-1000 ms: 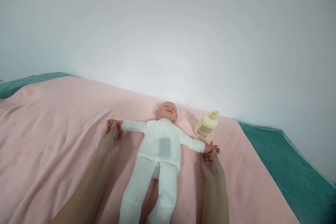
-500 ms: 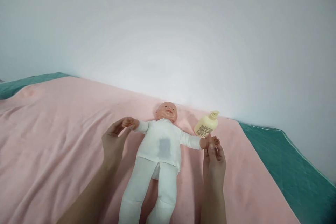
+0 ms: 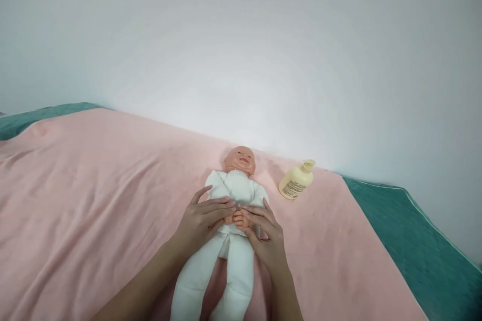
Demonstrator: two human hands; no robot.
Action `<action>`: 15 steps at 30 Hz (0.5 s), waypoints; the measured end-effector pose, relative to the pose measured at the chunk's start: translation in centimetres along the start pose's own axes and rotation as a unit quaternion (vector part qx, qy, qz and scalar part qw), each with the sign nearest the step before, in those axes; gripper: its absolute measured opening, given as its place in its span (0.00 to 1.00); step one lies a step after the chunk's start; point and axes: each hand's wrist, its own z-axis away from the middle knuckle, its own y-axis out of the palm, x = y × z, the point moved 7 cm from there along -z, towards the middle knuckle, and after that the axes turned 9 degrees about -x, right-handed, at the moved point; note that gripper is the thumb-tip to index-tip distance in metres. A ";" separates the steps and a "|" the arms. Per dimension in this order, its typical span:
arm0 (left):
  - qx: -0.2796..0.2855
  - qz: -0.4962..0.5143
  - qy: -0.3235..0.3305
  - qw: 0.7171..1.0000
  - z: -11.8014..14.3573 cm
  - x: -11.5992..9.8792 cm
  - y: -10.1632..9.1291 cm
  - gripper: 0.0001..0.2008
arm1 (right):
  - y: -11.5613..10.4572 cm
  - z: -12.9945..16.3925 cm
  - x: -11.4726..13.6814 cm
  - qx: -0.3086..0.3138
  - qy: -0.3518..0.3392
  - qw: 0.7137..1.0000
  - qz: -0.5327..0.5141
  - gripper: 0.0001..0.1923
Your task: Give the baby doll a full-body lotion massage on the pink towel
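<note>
A baby doll [image 3: 240, 186] with a white cloth body lies on its back, its head toward the wall. Both of its arms are folded in, and its small hands meet over the belly. My left hand [image 3: 203, 215] is closed around the doll's hand on the left side, fingers laid over it. On the other side my right hand [image 3: 266, 233] grips the doll's other hand between thumb and fingers. My fingers partly cover the doll's hands and the front of its top.
A pale yellow pump bottle [image 3: 296, 181] stands right of the doll. Beneath everything is a wrinkled pink blanket [image 3: 94, 185], over a green cover [image 3: 410, 220] showing at both sides. A white wall [image 3: 241, 50] rises behind.
Both my hands have moved inward, bringing the doll's outstretched arms together across its belly. The doll's body and the bottle have stayed in place.
</note>
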 end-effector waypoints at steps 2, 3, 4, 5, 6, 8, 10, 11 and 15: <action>0.010 0.012 -0.005 1.000 0.1 0.1 0.3 0.11 | 0.1 0.1 0.1 0.005 -0.016 1.000 0.010 0.18; 0.013 0.019 -0.013 1.000 0.2 0.2 0.4 0.11 | 0.2 0.2 0.1 0.005 -0.019 1.000 0.012 0.19; 0.015 0.028 -0.025 0.999 0.3 0.4 0.5 0.11 | 0.2 0.2 0.1 0.005 -0.018 1.000 0.011 0.19; 0.017 0.040 -0.040 0.998 0.5 0.6 0.5 0.11 | 0.2 0.2 0.1 0.004 -0.013 1.000 0.005 0.18; 0.019 0.057 -0.065 0.996 0.6 1.0 0.5 0.11 | 0.1 0.2 0.0 -0.003 -0.001 1.000 -0.003 0.17; 0.003 0.099 -0.157 0.983 0.8 2.2 0.2 0.10 | -0.8 0.1 -0.6 -0.048 0.045 0.997 -0.027 0.15; -0.049 0.149 -0.309 0.938 1.4 4.4 -0.7 0.10 | -2.5 0.2 -1.8 -0.142 0.127 0.980 -0.062 0.15; -0.085 0.174 -0.386 0.902 1.9 5.7 -1.2 0.11 | -3.5 0.5 -2.6 -0.196 0.177 0.961 -0.081 0.16; -0.246 0.269 -0.546 0.754 4.0 9.8 -3.3 0.17 | -6.6 2.2 -5.9 -0.338 0.342 0.864 -0.150 0.24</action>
